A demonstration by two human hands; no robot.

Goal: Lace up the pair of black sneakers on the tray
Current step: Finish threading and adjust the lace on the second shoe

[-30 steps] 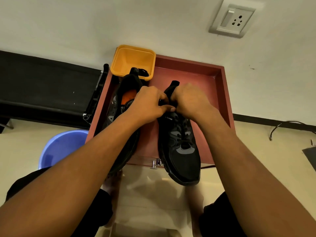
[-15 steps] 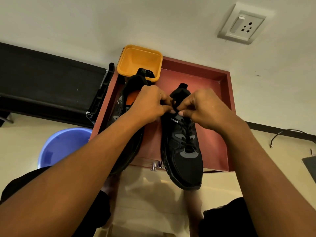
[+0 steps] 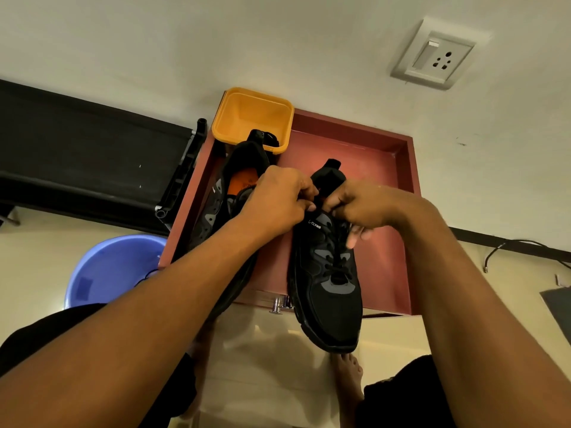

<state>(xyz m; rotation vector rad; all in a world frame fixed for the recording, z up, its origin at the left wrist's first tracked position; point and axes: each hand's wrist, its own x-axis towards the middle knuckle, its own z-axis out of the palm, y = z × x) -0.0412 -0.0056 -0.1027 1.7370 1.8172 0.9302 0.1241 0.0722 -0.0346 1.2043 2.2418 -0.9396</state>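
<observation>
1. Two black sneakers are counted on one red tray (image 3: 400,168), mid-frame: left sneaker (image 3: 227,208) and right sneaker (image 3: 332,291).
2. Two hands, left hand (image 3: 278,202) and right hand (image 3: 363,205), are pinched on the right sneaker's lace (image 3: 336,259) near its collar.
3. The pinched ends are hidden by fingers; the left sneaker is partly covered by a forearm.

1 word reads clearly: "CLYMB", in small white capitals, with a small white logo mark just before it. It stands on the dark side panel of the right sneaker (image 3: 333,291), up near the collar, just below the fingertips of my left hand (image 3: 278,202) and beside my right hand (image 3: 361,205). Left sneaker (image 3: 213,211): a small white mark on its side panel, too small to read. Orange insole (image 3: 242,184) inside it carries dark print, unreadable.
</observation>
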